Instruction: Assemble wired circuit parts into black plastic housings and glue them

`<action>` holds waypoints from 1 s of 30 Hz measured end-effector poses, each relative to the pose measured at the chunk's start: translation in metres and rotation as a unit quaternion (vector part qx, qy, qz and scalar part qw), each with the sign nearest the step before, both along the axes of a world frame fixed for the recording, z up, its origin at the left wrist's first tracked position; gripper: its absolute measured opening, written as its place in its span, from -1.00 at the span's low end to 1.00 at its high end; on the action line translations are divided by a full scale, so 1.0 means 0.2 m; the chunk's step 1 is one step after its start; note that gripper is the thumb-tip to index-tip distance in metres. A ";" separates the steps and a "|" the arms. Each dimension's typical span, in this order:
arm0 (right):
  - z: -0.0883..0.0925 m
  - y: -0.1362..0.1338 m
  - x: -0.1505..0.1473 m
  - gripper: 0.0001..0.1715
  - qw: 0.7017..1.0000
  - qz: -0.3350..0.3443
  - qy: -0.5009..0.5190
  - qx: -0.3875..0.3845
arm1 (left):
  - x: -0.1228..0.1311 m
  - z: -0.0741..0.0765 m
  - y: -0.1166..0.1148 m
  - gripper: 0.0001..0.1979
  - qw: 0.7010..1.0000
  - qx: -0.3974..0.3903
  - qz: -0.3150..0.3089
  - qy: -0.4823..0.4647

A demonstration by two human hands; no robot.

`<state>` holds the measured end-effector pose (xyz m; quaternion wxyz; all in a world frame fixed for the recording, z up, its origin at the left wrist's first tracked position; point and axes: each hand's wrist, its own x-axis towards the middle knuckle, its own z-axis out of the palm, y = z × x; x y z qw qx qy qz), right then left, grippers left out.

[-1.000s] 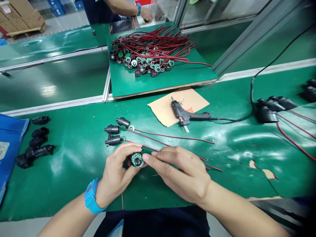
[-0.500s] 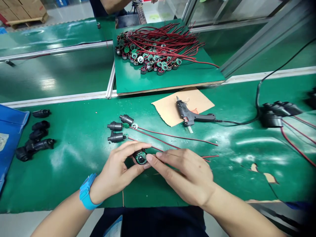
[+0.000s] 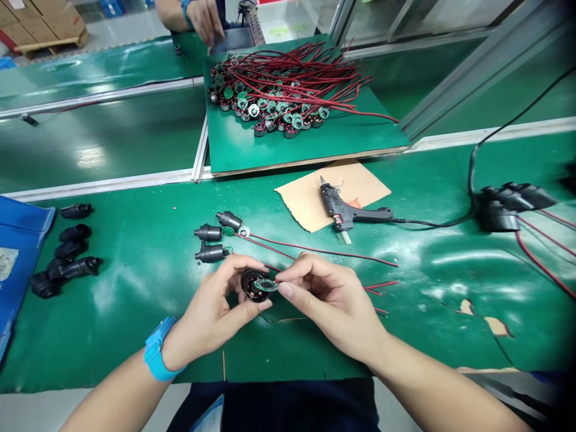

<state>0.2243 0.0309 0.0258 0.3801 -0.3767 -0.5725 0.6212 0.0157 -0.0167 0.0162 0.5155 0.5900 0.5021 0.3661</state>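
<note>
board (image 3: 266, 285) now tilting up from housing (image 3: 250, 288) mouth, so seemingly sitting unseated | left hand (image 3: 211, 309): fingers wrapping housing above near bench (image 3: 135, 336) | right hand (image 3: 337, 306): fingers pinching board's right edge | three wired housings (image 3: 207, 233) lying far-left, one glue gun (image 3: 333, 204) resting far-right

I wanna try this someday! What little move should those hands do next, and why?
Probably the right hand should ease the green board gently outward while the left hand steadies the black housing: the board tilts at its mouth, pinched by the edge, and the nearby housings have their boards outside.
</note>
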 end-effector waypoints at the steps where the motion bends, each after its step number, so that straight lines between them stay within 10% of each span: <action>1: 0.00 0.00 0.00 -0.86 1.000 0.002 0.013 -0.021 | 0.00 -0.01 0.00 -0.64 1.000 -0.006 0.006 -0.001; 30: -0.05 0.06 0.01 -0.51 0.990 0.044 0.035 -0.132 | -0.07 0.04 0.05 -0.68 0.986 0.068 -0.009 0.154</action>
